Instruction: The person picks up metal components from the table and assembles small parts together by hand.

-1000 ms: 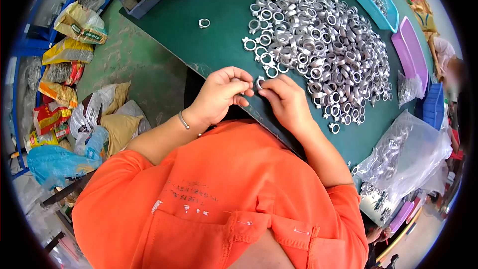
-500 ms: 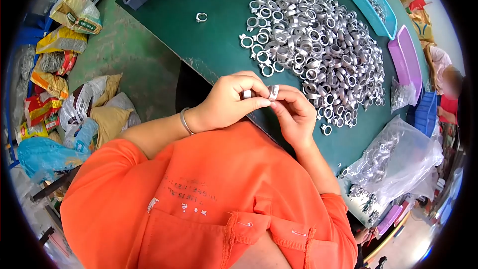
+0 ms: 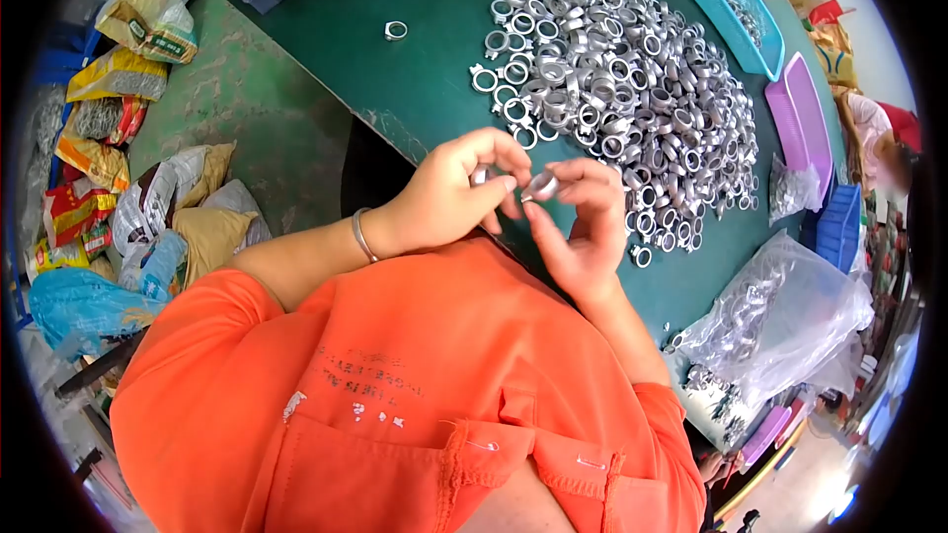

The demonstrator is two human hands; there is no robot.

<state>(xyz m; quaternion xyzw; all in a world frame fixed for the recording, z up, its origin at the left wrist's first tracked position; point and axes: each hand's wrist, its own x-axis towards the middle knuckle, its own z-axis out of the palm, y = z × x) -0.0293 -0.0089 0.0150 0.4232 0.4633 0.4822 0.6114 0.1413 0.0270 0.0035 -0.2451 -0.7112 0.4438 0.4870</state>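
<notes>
In front of my chest, my right hand pinches a small silver metal ring clamp between thumb and fingers. Close by on the left is my left hand, its fingers curled and the fingertips just short of that ring. A silvery band shows among the left fingers; whether it is held or worn I cannot tell. Beyond my right hand lies a large heap of similar metal ring clamps on the green table. One single ring clamp lies apart, farther left.
A turquoise basket and a purple tray stand right of the heap. A clear plastic bag of parts lies at the near right. Filled sacks sit on the floor at left. Another person is at far right.
My hands have drawn slightly apart. The ring clamp has turned in my right fingers, and the left fingertips have come off it.
</notes>
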